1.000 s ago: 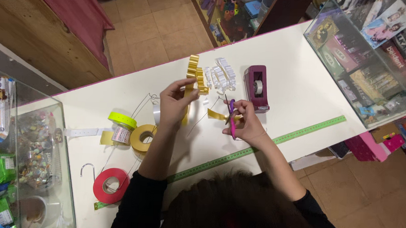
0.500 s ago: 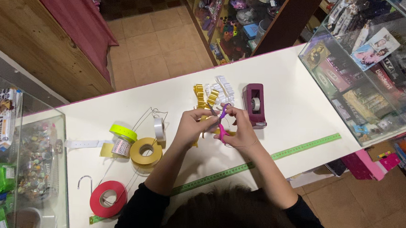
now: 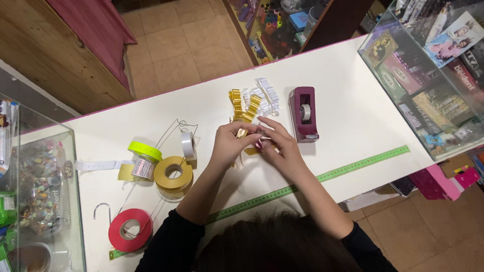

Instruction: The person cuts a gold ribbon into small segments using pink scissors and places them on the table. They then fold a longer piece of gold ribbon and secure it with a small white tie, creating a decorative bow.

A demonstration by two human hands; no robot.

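On the white desk [image 3: 359, 114], a red ribbon roll [image 3: 130, 229] lies near the front-left edge, with a gold ribbon roll [image 3: 174, 173] just behind it. Mid-desk, the left hand [image 3: 229, 143] and right hand [image 3: 279, 149] meet, fingers curled shut in a pinching grip on a small gold ribbon piece [image 3: 248, 137]. Its long axis cannot be told. A maroon tape dispenser [image 3: 303, 114] stands just right, its long axis running toward the far edge.
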